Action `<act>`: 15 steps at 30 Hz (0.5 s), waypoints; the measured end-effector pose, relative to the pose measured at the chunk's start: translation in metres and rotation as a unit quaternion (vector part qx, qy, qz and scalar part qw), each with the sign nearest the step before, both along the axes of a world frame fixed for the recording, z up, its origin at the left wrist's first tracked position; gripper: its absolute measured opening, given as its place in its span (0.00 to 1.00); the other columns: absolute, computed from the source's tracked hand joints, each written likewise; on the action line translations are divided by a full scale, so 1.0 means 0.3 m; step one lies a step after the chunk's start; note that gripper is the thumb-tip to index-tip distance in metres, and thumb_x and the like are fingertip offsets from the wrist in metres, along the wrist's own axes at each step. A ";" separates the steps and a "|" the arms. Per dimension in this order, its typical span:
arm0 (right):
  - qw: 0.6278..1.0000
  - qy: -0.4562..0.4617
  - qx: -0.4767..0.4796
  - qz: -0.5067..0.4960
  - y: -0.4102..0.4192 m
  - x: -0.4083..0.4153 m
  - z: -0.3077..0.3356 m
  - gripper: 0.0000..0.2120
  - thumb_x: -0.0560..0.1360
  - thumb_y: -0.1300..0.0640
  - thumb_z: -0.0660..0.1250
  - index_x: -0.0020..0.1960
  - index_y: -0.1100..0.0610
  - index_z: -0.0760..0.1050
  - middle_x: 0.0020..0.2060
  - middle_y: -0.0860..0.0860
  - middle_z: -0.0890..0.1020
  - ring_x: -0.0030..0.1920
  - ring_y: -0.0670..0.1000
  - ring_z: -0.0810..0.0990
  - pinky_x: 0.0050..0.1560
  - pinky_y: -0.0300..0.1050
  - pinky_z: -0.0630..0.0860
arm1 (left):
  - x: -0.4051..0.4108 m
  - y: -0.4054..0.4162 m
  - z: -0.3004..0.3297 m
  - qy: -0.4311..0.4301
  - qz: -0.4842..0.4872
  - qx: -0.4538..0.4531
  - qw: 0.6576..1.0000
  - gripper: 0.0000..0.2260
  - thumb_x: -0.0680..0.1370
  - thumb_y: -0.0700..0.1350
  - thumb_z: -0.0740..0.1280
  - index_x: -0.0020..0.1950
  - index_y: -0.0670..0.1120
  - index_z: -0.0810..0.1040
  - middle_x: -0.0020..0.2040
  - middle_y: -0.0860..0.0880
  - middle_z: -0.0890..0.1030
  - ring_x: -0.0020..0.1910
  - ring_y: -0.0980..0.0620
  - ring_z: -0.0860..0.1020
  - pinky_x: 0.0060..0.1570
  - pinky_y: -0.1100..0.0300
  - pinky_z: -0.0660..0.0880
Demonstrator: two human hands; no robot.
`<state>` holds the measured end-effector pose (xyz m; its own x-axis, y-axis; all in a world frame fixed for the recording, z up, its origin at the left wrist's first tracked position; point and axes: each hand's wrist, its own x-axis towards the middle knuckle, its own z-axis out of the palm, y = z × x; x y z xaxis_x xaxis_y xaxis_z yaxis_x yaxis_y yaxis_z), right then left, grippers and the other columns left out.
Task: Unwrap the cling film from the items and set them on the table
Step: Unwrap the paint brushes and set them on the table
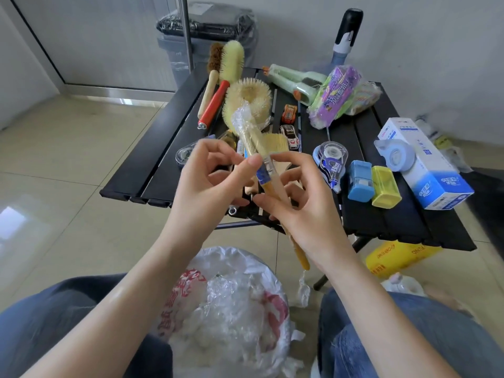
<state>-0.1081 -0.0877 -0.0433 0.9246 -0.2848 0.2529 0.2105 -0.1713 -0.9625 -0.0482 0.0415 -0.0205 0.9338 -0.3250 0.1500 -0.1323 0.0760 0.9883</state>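
Item in hand: slim wooden-handled paintbrush with a blue band (pixel 266 178), held up over the near edge of the black slatted surface (pixel 403 222), its clear crinkled cling film (pixel 242 118) bunched at the 11 o'clock end. Step, as I judge it: mid-unwrap; next, draw the film off that end, then set the brush down. Left hand (pixel 215 181) fingers curl, thumb pinching the band; right hand (pixel 297 197) fingers curl round the handle toward 5 o'clock.

Both forearms are bare, with no sleeves, watch or jewellery visible on them. The left hand (pixel 207 173) and the right hand (pixel 297 197) wear no gloves or rings. Both legs, near left and near right, are clad in blue denim jeans (pixel 54 323).
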 end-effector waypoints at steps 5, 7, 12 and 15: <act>0.994 -0.001 -0.104 -0.030 -0.001 0.007 -0.026 0.23 0.70 0.62 0.75 0.59 0.46 0.71 0.42 0.48 0.71 0.39 0.53 0.75 0.42 0.36 0.73 | 0.058 0.036 -0.019 -0.209 0.089 0.069 0.971 0.16 0.74 0.45 0.72 0.60 0.54 0.73 0.59 0.52 0.72 0.40 0.60 0.79 0.40 0.64 0.79; 0.990 -0.001 -0.139 -0.040 -0.002 0.007 -0.031 0.23 0.70 0.63 0.74 0.60 0.46 0.71 0.44 0.49 0.71 0.40 0.51 0.74 0.44 0.36 0.72 | 0.075 0.043 -0.024 -0.248 0.085 0.096 0.960 0.11 0.75 0.45 0.72 0.56 0.53 0.77 0.57 0.52 0.72 0.42 0.61 0.76 0.39 0.68 0.77; 0.990 0.024 -0.128 -0.050 -0.019 0.006 -0.018 0.21 0.70 0.60 0.74 0.58 0.44 0.72 0.43 0.48 0.73 0.39 0.50 0.75 0.44 0.40 0.75 | 0.105 0.056 -0.034 -0.220 0.092 0.044 0.970 0.06 0.77 0.43 0.69 0.44 0.54 0.76 0.51 0.56 0.75 0.45 0.57 0.77 0.41 0.57 0.78; 0.998 0.053 -0.036 -0.009 -0.025 0.004 0.002 0.17 0.72 0.59 0.73 0.54 0.42 0.73 0.42 0.47 0.74 0.37 0.48 0.74 0.40 0.43 0.76 | 0.110 0.063 -0.025 -0.129 0.017 -0.077 0.988 0.06 0.81 0.40 0.61 0.46 0.48 0.70 0.53 0.53 0.81 0.45 0.56 0.79 0.38 0.63 0.77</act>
<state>-0.1067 -0.0952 -0.0425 0.9422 -0.2861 0.1744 0.1045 -0.2436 -0.9642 -0.0151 0.0605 -0.0281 0.8679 -0.2488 0.4299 -0.3835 0.2145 0.8983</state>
